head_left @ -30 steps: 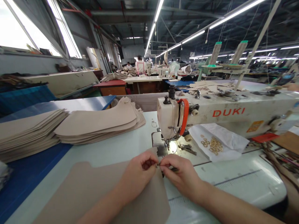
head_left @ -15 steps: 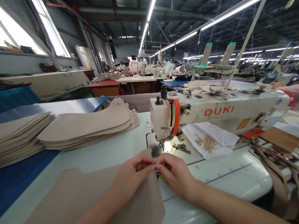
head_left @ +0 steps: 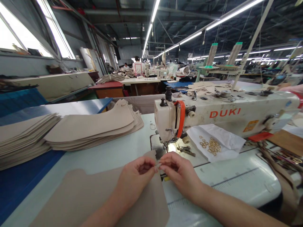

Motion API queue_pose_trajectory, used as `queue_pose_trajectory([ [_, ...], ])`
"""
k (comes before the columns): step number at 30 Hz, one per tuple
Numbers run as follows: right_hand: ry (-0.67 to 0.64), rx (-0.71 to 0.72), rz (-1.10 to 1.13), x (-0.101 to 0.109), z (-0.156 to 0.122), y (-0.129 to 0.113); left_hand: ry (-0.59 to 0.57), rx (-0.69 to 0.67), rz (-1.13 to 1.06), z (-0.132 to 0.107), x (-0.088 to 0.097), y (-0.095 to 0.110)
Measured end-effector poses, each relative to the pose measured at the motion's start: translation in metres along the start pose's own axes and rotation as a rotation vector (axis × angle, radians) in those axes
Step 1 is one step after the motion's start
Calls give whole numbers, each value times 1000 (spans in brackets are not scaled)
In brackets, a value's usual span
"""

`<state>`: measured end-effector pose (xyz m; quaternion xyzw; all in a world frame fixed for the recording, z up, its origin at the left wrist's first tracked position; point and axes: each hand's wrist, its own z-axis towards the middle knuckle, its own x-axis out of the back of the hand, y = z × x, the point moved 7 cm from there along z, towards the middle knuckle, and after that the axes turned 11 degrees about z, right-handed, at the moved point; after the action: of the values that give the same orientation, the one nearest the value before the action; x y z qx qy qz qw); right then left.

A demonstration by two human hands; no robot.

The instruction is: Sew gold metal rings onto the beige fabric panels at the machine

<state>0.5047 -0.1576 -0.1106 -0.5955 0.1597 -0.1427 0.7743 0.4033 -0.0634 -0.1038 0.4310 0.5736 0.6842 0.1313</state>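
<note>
My left hand (head_left: 136,178) pinches a small pale strip (head_left: 157,164) between thumb and fingertips. At the strip's other end, my right hand (head_left: 181,173) is closed in a pinch too; the fingers hide most of the piece. Under my left hand and forearm lies a flat beige panel (head_left: 99,195), its notched corner reaching toward the needle area. Just beyond my fingertips stands the white sewing machine (head_left: 162,121) with an orange lever guard, its lamp lit over the needle plate.
Stacks of cut beige panels (head_left: 92,126) rest to the left. Gold-coloured rings (head_left: 214,146) lie on a white sheet (head_left: 229,138) beside the machine, near a small metal clip-like tool (head_left: 187,150). Thread cones (head_left: 211,55) stand behind. A person (head_left: 138,67) sits farther back.
The view has shifted slightly, so everything sits a little farther right. My fingertips have parted a little, and the pale strip between them shows more clearly.
</note>
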Motion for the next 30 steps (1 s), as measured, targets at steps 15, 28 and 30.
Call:
queue_pose_trajectory([
  [15,-27,27,-315,1,1,-10,-8,-16,29,2,2,2],
  [28,-62,35,-379,-7,2,-11,-228,-9,155,4,-7,-8],
  [30,-65,30,-365,-7,1,-11,-201,-17,161,3,-8,-8],
])
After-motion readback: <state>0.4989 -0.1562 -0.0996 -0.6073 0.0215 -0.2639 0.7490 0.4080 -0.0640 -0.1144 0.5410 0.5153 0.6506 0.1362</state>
